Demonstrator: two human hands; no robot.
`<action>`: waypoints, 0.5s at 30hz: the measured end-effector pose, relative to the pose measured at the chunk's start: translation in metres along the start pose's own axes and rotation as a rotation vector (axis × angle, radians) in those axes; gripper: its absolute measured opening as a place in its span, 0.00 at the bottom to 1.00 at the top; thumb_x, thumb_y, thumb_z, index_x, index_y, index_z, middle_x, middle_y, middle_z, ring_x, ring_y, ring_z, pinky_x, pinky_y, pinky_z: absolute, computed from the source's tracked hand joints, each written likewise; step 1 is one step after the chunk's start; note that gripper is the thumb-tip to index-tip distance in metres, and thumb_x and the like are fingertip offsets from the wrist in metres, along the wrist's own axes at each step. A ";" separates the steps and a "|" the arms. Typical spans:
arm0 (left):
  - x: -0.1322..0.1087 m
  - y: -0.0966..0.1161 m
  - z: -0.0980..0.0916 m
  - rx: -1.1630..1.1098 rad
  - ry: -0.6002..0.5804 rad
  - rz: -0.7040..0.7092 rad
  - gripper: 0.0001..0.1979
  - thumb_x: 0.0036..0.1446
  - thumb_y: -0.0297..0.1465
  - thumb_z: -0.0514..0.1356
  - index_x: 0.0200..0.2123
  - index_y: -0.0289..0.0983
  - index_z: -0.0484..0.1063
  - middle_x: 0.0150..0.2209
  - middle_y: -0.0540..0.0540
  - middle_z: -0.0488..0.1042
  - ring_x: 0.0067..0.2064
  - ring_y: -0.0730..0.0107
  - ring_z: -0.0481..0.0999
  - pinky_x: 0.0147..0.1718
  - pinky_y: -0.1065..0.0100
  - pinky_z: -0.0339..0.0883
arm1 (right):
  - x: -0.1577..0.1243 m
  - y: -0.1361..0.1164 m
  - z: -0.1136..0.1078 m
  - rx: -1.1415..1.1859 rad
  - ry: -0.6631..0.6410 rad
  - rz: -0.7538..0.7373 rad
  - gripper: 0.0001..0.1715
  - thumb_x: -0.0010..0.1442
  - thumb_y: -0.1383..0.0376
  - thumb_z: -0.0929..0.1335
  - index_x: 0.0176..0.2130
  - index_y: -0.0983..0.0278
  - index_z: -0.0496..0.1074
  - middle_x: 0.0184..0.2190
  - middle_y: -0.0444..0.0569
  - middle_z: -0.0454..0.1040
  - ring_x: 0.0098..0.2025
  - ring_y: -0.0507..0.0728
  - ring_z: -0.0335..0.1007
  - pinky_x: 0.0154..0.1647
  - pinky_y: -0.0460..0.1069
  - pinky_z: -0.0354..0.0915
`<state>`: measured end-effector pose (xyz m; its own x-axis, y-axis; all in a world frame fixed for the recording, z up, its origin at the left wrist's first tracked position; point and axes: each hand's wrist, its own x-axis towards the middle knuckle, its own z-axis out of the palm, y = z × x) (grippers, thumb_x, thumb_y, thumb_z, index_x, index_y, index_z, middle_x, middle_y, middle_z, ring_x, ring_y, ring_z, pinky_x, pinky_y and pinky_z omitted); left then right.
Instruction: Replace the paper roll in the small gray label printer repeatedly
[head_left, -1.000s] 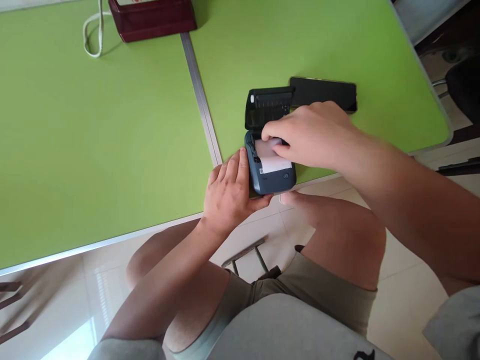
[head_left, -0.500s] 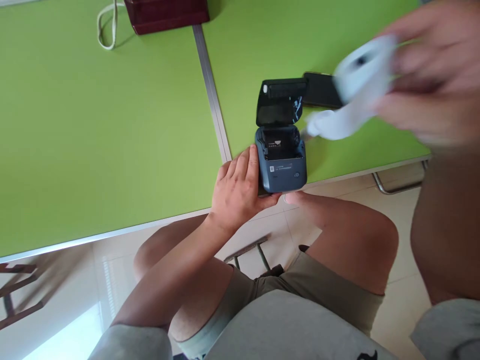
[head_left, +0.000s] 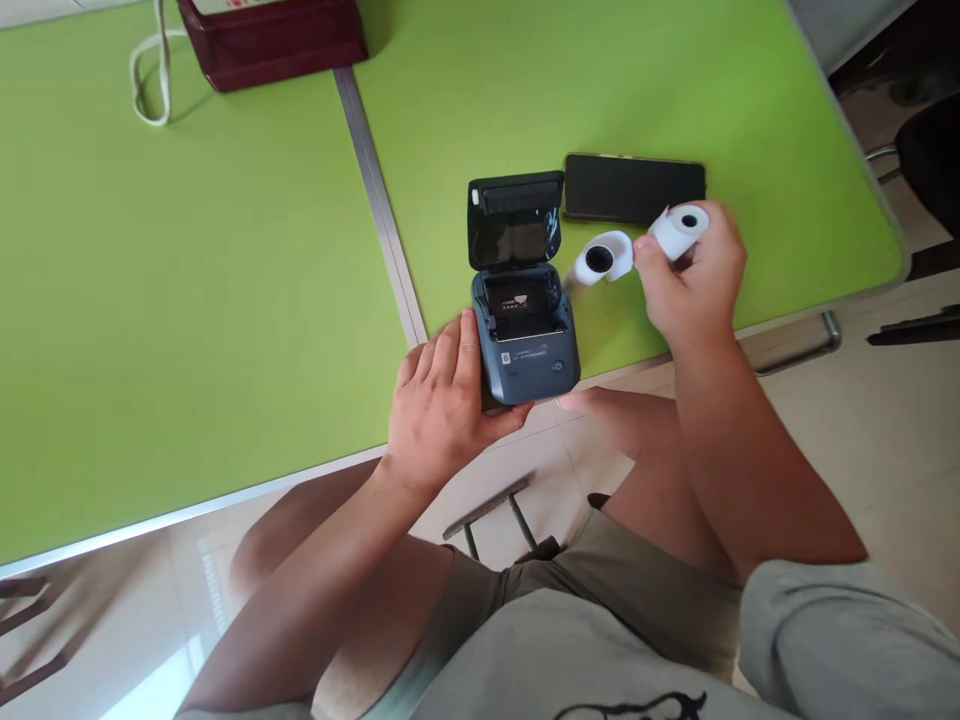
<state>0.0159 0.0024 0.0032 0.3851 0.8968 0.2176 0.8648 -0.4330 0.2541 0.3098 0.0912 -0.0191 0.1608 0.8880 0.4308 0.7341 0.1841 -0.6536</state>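
A small dark blue label printer (head_left: pixel 529 368) stands at the table's front edge, its black lid (head_left: pixel 516 228) raised and its paper bay bare inside. My left hand (head_left: pixel 441 408) grips the printer's left side, fingers along the flank and thumb at the front corner. To the right, my right hand (head_left: pixel 701 280) pinches a white paper roll (head_left: pixel 673 236), its dark core facing up. Between that hand and the printer is a second white roll (head_left: pixel 583 268) with a black core and a loose curl of paper. Whether the paper joins the two rolls I cannot tell.
A black phone (head_left: pixel 634 188) lies behind the rolls on the green table (head_left: pixel 225 280). A metal strip (head_left: pixel 379 205) runs across the tabletop. At the back left stands a dark red box (head_left: pixel 281 50) with a white cord (head_left: pixel 161 75). A dark chair (head_left: pixel 930 160) is at the right.
My right hand has come down from the upper right with the paper roll, beside the second roll and the phone. My left hand stays on the printer. The view has shifted.
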 end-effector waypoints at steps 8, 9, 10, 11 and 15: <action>0.000 -0.001 0.003 0.046 0.007 0.008 0.54 0.61 0.62 0.55 0.71 0.21 0.57 0.62 0.23 0.73 0.59 0.42 0.77 0.55 0.52 0.69 | -0.001 0.008 -0.014 -0.159 -0.020 -0.093 0.27 0.63 0.62 0.68 0.60 0.55 0.62 0.55 0.56 0.77 0.56 0.66 0.76 0.60 0.65 0.70; 0.000 -0.002 0.002 0.055 0.002 0.006 0.53 0.61 0.62 0.55 0.71 0.21 0.57 0.62 0.23 0.74 0.59 0.43 0.77 0.55 0.52 0.69 | -0.002 0.009 -0.014 -0.173 -0.047 -0.081 0.29 0.62 0.62 0.68 0.61 0.55 0.61 0.54 0.56 0.78 0.56 0.66 0.76 0.61 0.66 0.69; 0.000 -0.002 0.002 0.061 -0.002 0.005 0.53 0.62 0.62 0.55 0.71 0.22 0.57 0.62 0.24 0.74 0.59 0.43 0.78 0.55 0.52 0.69 | -0.002 0.008 -0.016 -0.181 -0.066 -0.074 0.31 0.62 0.62 0.68 0.63 0.54 0.59 0.54 0.56 0.78 0.57 0.67 0.76 0.62 0.66 0.69; 0.000 -0.002 0.002 0.063 -0.004 0.004 0.53 0.62 0.62 0.55 0.71 0.22 0.57 0.61 0.24 0.74 0.59 0.43 0.78 0.55 0.52 0.69 | -0.004 0.006 -0.017 -0.179 -0.072 -0.081 0.33 0.62 0.62 0.68 0.64 0.54 0.58 0.56 0.56 0.77 0.59 0.66 0.76 0.64 0.67 0.68; 0.001 -0.003 0.001 0.041 -0.002 0.003 0.53 0.62 0.63 0.53 0.72 0.23 0.55 0.63 0.25 0.73 0.60 0.43 0.77 0.56 0.52 0.68 | -0.011 -0.020 -0.023 -0.090 -0.044 -0.276 0.38 0.63 0.63 0.64 0.69 0.50 0.50 0.64 0.53 0.71 0.67 0.65 0.70 0.71 0.67 0.65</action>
<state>0.0142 0.0042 0.0014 0.3887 0.8957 0.2162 0.8760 -0.4319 0.2147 0.3080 0.0684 0.0035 -0.0808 0.8274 0.5558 0.8019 0.3852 -0.4568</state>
